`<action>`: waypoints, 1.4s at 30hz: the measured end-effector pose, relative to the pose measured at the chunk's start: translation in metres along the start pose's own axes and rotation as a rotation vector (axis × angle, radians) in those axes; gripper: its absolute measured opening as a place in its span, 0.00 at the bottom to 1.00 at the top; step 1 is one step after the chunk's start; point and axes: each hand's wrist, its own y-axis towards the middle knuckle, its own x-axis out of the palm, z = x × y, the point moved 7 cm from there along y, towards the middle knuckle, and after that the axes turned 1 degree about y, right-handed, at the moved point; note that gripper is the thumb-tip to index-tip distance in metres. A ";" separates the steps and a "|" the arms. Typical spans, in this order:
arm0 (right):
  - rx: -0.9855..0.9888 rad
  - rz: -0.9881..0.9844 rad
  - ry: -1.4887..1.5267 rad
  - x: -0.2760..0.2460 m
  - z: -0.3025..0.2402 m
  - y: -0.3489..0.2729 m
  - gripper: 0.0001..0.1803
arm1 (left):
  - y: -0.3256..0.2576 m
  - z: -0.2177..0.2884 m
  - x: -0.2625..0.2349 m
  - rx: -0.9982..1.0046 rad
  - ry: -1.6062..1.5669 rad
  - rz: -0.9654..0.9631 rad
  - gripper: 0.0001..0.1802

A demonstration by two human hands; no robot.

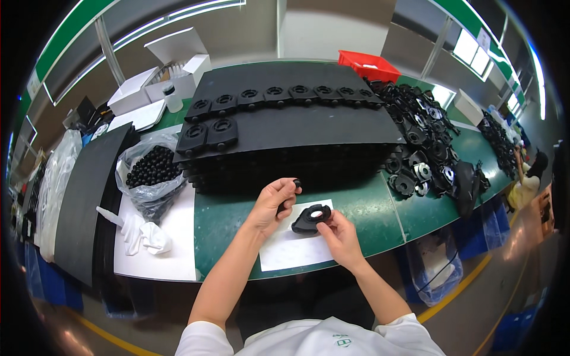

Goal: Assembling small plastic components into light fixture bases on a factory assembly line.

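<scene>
Between the thumb and finger of my left hand (272,206) is a small black ball (297,183), with the other fingers curled in. Another dark bit shows by those curled fingers, too small to name. My right hand (340,236) grips a black plastic housing (311,219) with a round hole through it, thumb on its near edge. The housing is held above a white paper sheet (295,252) on the green table. Beyond my hands, similar black housings (274,94) stand in a row on a stack of black boards (285,127), with two more (223,132) in front at the left.
A clear plastic bag (127,163) of black balls (153,167) stands at the left, with white gloves (151,237) nearer me. A heap of black parts (418,133) covers the right side. A red bin (369,64) and white boxes (139,89) sit at the back. Someone (527,184) is at far right.
</scene>
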 end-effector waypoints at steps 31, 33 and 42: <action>0.069 0.097 0.548 -0.016 0.004 0.009 0.07 | -0.004 -0.004 0.014 -0.046 0.123 -0.023 0.12; 0.111 0.099 0.667 -0.019 0.008 0.012 0.07 | -0.005 -0.007 0.014 -0.044 0.377 -0.015 0.12; 0.107 0.049 0.755 -0.020 0.014 0.014 0.06 | -0.008 -0.010 0.022 -0.069 0.520 -0.032 0.11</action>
